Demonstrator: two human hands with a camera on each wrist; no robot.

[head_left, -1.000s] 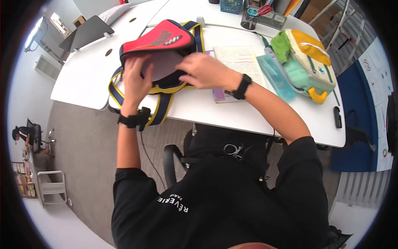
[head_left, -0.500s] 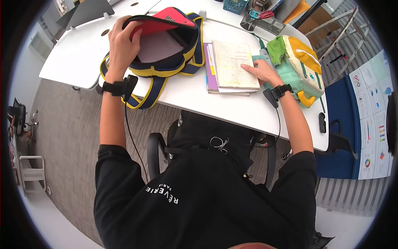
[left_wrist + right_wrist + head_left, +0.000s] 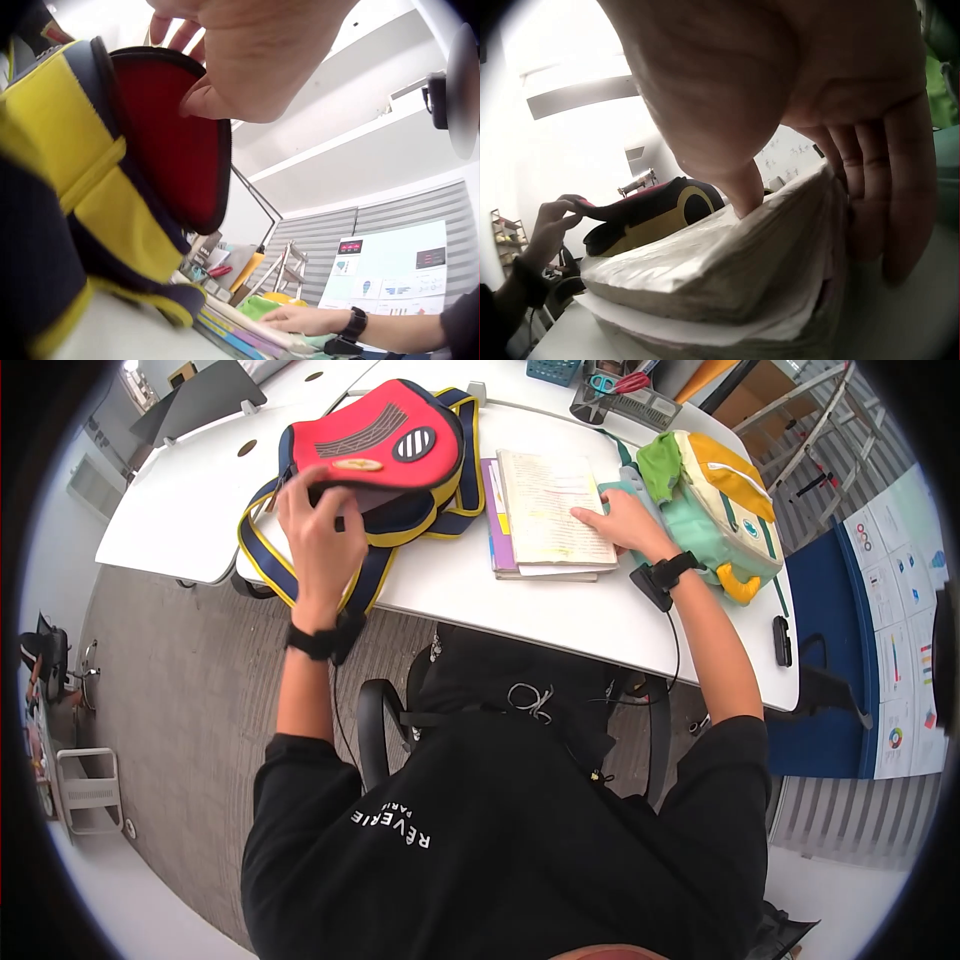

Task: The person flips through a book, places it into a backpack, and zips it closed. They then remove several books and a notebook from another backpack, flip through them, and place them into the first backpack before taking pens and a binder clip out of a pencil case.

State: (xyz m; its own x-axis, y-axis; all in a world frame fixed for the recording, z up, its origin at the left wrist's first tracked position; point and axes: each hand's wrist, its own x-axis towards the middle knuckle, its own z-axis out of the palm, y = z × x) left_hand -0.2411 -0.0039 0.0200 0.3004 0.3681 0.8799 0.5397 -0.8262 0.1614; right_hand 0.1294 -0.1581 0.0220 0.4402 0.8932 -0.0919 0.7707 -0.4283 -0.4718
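A red school backpack with navy and yellow trim lies on the table at the left, its red flap (image 3: pixel 375 435) lowered over most of the opening. My left hand (image 3: pixel 325 540) pinches the front edge of this flap; the left wrist view shows the thumb against its dark red inner side. To the right lies a stack of books (image 3: pixel 727 277), topped by a worn notebook (image 3: pixel 550 510) with written pages facing up. My right hand (image 3: pixel 635 525) grips the stack's right edge, thumb on the top page and fingers down the side.
A green, cream and yellow backpack (image 3: pixel 735 510) stands close to the right hand. Behind are a pen holder with scissors (image 3: pixel 600 400) and a blue basket (image 3: pixel 553 370). A black object (image 3: pixel 782 642) lies near the right table edge. Navy straps (image 3: pixel 365 585) hang over the front edge.
My right hand has gone from the red backpack to the books and grips their edge. My left hand raised the flap, then brought it down again over the opening.
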